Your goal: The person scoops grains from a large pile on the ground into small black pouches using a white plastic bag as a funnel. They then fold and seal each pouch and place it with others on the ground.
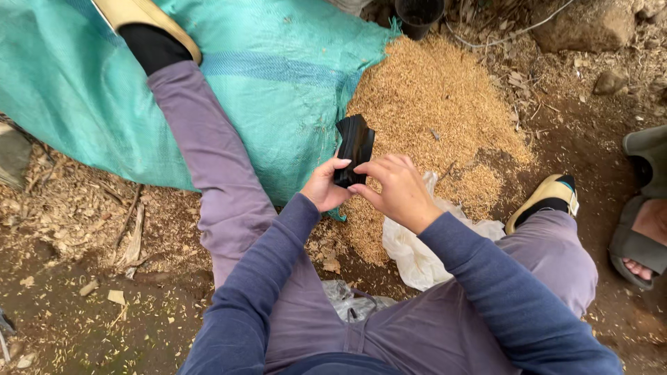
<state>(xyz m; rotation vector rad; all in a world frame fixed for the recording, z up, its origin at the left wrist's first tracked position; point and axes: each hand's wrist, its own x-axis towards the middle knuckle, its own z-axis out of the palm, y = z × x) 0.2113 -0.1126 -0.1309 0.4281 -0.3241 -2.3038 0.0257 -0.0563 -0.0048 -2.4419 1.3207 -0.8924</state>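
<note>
Both hands closed on a small black plastic bag, held above the husk pile.

Left hand (325,186) grips the lower end of the black plastic bag (354,147), thumb across its face; right hand (394,189) pinches its right edge with the fingertips. Bag stands upright, clear of the ground. Just beneath lie a white plastic bag (417,253) and the heap of tan husks (434,97), bordered left by a green woven sheet (278,76). A sandalled foot (643,236) of another person shows at right.

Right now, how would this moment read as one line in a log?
left hand: holds black plastic bag | right hand: fingers on bag | beneath: husk pile, green sack, white bag
</note>
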